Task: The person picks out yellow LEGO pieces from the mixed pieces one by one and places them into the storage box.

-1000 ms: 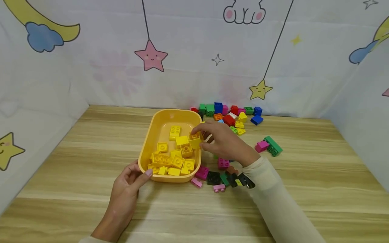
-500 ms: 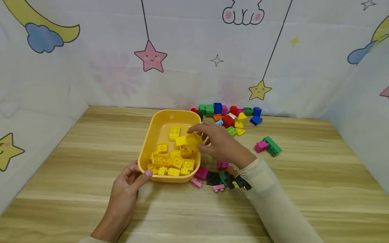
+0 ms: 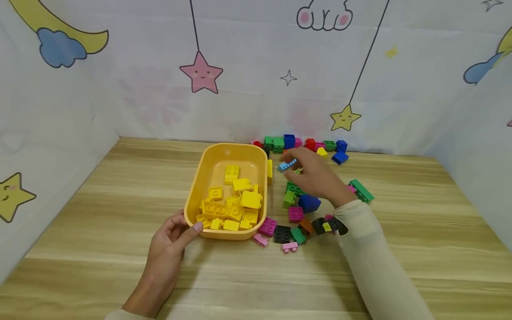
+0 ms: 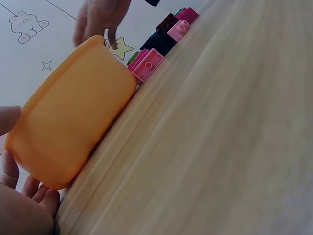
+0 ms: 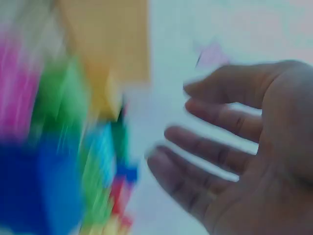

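Observation:
My left hand (image 3: pixel 168 249) grips the near left corner of a yellow-orange plastic tray (image 3: pixel 214 166), thumb over its rim. Several yellow building bricks lie loose in the tray, among them a square yellow brick (image 3: pixel 251 200) near the right wall. Right of the tray, my right hand (image 3: pixel 318 175) hovers over the loose bricks with its fingers apart and holds nothing. A light blue brick (image 3: pixel 286 166) shows between its fingertips and thumb from above. The right wrist view is blurred, but its spread fingers (image 5: pixel 195 142) look free of any brick.
Against the tray's right wall stands a yellow brick (image 3: pixel 270 172). Coloured bricks lie right of the tray, including a dark blue brick (image 3: pixel 309 203) and a magenta brick (image 3: pixel 296 214). A back row includes a blue brick (image 3: pixel 289 141). Farther right lies a long green brick (image 3: pixel 361 191).
My right hand has let go of a yellow brick, which now lies in the tray. It has moved right and slightly away, over the loose bricks. The left hand keeps its grip.

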{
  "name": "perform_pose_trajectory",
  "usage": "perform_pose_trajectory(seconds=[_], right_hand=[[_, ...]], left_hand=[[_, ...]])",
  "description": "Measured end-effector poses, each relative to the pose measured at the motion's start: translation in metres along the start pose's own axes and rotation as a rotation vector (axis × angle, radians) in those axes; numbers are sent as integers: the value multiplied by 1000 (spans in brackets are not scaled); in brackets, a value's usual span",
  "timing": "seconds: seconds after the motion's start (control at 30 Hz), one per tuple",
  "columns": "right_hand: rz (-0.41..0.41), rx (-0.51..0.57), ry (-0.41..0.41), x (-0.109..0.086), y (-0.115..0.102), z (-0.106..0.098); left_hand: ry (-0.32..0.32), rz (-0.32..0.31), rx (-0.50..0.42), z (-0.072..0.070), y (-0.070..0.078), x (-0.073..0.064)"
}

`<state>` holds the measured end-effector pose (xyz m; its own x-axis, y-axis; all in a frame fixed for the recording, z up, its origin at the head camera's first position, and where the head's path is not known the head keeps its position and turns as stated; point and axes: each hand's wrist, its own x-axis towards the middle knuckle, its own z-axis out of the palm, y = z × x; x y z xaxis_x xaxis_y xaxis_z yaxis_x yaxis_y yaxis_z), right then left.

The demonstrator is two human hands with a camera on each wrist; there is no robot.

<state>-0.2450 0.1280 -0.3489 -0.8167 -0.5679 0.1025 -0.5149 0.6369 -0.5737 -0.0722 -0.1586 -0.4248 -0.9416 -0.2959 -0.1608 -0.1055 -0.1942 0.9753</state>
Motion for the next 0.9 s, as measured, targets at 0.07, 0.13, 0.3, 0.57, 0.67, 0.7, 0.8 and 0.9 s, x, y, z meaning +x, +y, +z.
perform_pose_trajectory(seconds=[0.07,0.13,0.3,0.57,0.67,0.7,0.8,0.9], right_hand=[[82,-51,20,-3,26,-10],[164,-105,5,-5,50,-16],[264,-142,-52,-8,78,-21],[347,-143,-72,-5,70,-25],[341,-139,-80,-6,70,-24],[333,-142,-90,-6,70,-23],[310,-146,-127,-7,72,-22],[321,-144,-156,-7,72,-22]], left_hand=[[-14,5,-5,2,1,1],[-22,7,-4,3,1,2],[-11,-1,5,2,2,1],[-5,25,-16,3,3,1],[-11,29,-17,3,4,2],[-9,23,-16,3,4,2],[-7,5,-9,2,3,1],[-2,-4,-6,2,2,0]])
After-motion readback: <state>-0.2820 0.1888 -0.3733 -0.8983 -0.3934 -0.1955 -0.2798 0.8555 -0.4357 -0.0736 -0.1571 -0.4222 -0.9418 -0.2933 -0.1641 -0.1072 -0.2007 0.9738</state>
